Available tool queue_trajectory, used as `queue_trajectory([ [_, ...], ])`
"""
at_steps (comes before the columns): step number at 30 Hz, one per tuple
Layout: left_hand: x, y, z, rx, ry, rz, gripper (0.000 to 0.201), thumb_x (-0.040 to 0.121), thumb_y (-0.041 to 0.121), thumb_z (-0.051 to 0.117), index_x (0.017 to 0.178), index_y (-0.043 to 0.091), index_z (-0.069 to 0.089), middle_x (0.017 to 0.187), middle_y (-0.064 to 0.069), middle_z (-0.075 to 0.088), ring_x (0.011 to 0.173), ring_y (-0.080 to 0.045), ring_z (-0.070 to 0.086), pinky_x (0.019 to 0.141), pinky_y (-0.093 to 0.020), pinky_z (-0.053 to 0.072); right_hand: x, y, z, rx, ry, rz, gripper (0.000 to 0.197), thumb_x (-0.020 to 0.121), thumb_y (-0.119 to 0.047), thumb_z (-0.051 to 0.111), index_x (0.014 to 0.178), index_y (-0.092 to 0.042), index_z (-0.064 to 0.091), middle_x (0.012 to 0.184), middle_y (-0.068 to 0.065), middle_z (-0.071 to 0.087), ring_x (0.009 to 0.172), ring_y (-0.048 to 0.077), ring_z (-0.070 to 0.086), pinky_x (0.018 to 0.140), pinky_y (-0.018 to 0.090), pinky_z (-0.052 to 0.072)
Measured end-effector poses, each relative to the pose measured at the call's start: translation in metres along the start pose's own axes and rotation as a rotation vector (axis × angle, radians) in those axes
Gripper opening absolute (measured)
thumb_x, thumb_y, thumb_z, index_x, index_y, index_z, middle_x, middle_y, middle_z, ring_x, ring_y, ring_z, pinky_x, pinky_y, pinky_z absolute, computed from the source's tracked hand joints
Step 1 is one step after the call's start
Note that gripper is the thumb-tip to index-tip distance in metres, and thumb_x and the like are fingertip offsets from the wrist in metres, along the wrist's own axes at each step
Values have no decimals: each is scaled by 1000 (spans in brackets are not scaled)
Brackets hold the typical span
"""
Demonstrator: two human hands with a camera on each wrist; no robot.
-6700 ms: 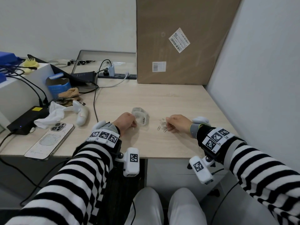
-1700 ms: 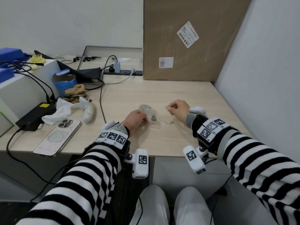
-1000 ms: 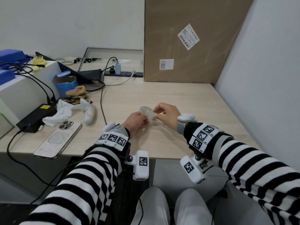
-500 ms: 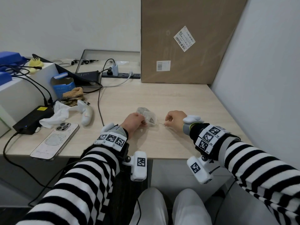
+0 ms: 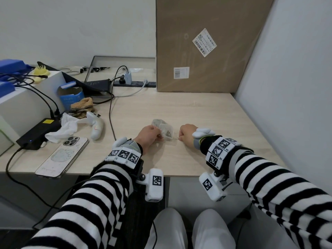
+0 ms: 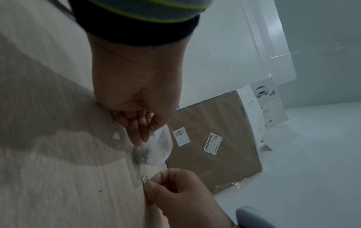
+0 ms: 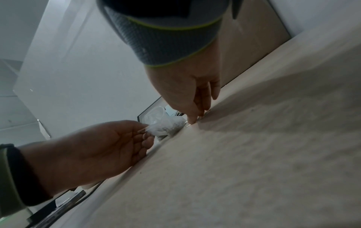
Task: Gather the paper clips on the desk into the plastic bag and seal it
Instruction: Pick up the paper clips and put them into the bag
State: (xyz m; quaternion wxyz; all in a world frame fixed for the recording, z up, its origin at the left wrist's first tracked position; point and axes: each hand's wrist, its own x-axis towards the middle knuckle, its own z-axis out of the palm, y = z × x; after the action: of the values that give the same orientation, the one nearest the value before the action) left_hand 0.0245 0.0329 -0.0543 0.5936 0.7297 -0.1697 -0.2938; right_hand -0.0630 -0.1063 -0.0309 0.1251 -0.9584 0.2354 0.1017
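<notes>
A small clear plastic bag (image 5: 162, 129) with several paper clips (image 6: 143, 154) inside stands on the desk (image 5: 179, 108), mouth open. My left hand (image 5: 159, 134) pinches the bag's rim between thumb and fingers (image 6: 140, 135). Just right of the bag, my right hand (image 5: 179, 138) rests on the desk with its fingers curled, thumb and forefinger pinching one paper clip (image 6: 144, 179) at the surface. In the right wrist view the fingertips (image 7: 192, 120) touch the desk beside the bag (image 7: 166, 125). Other loose clips are hidden, if any.
A tall cardboard box (image 5: 206, 44) stands at the back, with a wall panel (image 5: 287, 87) on the right. On the left lie a phone (image 5: 62, 156), a white controller (image 5: 96, 126), tissue (image 5: 62, 127), a black adapter (image 5: 38, 133) and cables (image 5: 111, 119).
A second ago my right hand was at the bag's mouth; it has moved back right to the desk and pinched a clip. The left hand still holds the bag.
</notes>
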Motion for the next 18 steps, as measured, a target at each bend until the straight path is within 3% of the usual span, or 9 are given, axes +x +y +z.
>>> queue_trajectory([
  [2,0,1,0,9,-5,3,27,92,7,43,66,10,51,62,-7,55,46,-11,59,46,-22,42,-2,4,-3,57,47,-1,19,94,-17,52,84,-5,63,104,16,68,80,23,56,66,27,41],
  [5,0,1,-1,8,-8,8,27,92,7,43,67,9,51,62,-7,55,44,-10,58,44,-21,43,-6,18,-13,170,154,-13,16,92,-16,57,76,-14,56,109,13,69,84,18,52,57,19,34],
  [7,0,1,-2,11,-9,6,26,92,7,43,67,9,52,63,-7,56,50,-14,58,47,-22,44,-8,31,-19,223,192,-12,7,89,-15,61,82,-14,63,108,9,69,86,17,54,58,20,36],
  [9,0,1,-1,14,-11,4,27,91,6,43,67,9,52,64,-8,56,56,-18,58,48,-22,43,-13,41,-21,225,177,-25,9,86,-14,64,92,-10,70,101,6,69,86,16,56,63,21,38],
  [12,0,1,-1,26,-5,1,28,91,6,43,65,9,52,58,-6,57,58,-22,58,49,-24,41,-19,42,-18,188,132,-67,17,82,-10,65,98,-12,70,87,0,61,83,14,53,59,14,35],
  [14,0,0,-1,34,-3,-5,28,90,7,44,64,9,53,53,-4,59,58,-23,58,50,-25,42,-19,39,-13,161,129,-71,21,81,-8,63,100,-14,70,86,-4,59,83,13,52,59,12,35],
  [18,-2,2,0,30,-15,-7,25,90,7,43,67,8,55,66,-12,58,65,-27,57,55,-28,43,-19,27,-11,36,76,-92,19,85,-10,60,103,-13,66,96,1,61,89,17,55,64,24,38],
])
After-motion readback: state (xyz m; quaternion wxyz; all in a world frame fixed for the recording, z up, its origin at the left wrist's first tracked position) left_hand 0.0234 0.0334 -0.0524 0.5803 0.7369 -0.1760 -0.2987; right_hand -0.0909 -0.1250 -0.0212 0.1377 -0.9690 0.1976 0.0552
